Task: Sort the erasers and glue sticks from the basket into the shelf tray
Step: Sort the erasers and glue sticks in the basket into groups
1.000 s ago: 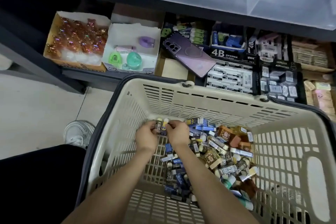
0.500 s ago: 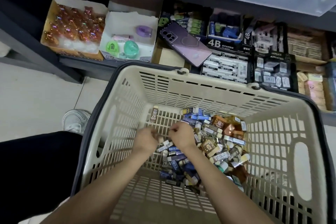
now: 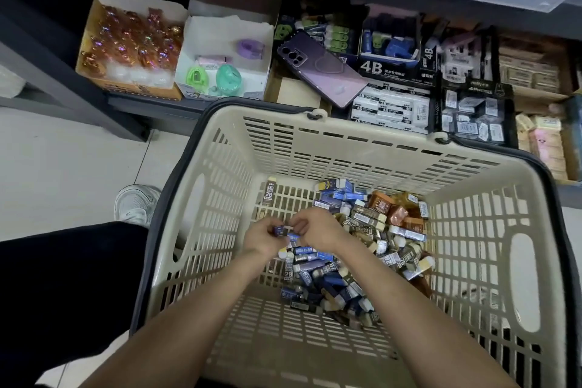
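A cream slatted basket [image 3: 346, 148] fills the lower view, with a heap of blue, brown and grey erasers [image 3: 362, 236] on its floor, right of centre. One brown 2B eraser [image 3: 270, 192] lies alone near the far left corner. My left hand [image 3: 266, 238] pinches a small blue eraser [image 3: 279, 230] over the heap. My right hand [image 3: 318, 230] is beside it with its fingertips touching the same eraser. The shelf tray [image 3: 390, 72] beyond the basket holds boxes of 4B erasers and glue sticks.
A purple phone [image 3: 321, 68] lies across the shelf boxes. To the left sit a white box of sharpeners [image 3: 226, 38] and an orange box of shiny trinkets [image 3: 132, 41]. A white shoe [image 3: 137, 205] rests on the tile floor by the basket's left side.
Both hands dropped from the basket's far left corner, leaving the brown 2B eraser there, and came back to the heap, where they now hold a small blue eraser.
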The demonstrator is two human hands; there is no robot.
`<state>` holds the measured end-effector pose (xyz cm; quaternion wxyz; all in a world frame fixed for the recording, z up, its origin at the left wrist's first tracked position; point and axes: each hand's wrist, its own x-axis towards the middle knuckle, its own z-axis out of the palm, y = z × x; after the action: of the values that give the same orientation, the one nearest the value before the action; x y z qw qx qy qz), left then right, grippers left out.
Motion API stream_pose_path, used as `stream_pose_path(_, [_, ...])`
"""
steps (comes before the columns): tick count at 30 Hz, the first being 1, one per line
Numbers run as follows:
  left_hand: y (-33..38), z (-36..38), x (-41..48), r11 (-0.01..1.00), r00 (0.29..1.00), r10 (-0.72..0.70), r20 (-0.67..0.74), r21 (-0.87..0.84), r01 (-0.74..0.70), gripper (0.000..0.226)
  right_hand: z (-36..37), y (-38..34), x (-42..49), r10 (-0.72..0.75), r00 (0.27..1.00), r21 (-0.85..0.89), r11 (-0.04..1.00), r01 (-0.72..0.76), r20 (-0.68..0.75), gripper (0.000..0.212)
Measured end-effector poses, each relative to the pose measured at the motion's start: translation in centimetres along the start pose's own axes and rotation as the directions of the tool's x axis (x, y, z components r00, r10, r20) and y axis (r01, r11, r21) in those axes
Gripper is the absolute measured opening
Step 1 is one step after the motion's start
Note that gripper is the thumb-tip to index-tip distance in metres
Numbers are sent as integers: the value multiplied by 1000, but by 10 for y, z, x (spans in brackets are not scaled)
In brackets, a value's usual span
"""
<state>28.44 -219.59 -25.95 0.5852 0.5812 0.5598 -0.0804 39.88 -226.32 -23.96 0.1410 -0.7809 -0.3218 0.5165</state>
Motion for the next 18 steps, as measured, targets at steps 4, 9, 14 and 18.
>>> stream_pose_path(4, [-9, -6, 2, 936, 996, 66, 62, 342, -83, 35, -7, 8, -12, -37, 999, -66, 997, 39, 32, 42])
stream_pose_path(9, [-13, -13, -3, 889, 979, -58, 194, 457, -38, 35, -23, 6, -20, -35, 999, -115, 993, 33, -11, 31])
stream_pose_path(14, [0, -22, 5, 957, 992, 117, -43, 270, -101, 27, -28, 3, -18, -19, 985, 111, 993, 38, -174, 28])
stream_pose_path(18, [19, -24, 12, 985, 972, 167, -164, 67, -158, 36, -27, 9, -19, 22, 974, 256, 966, 38, -225, 24])
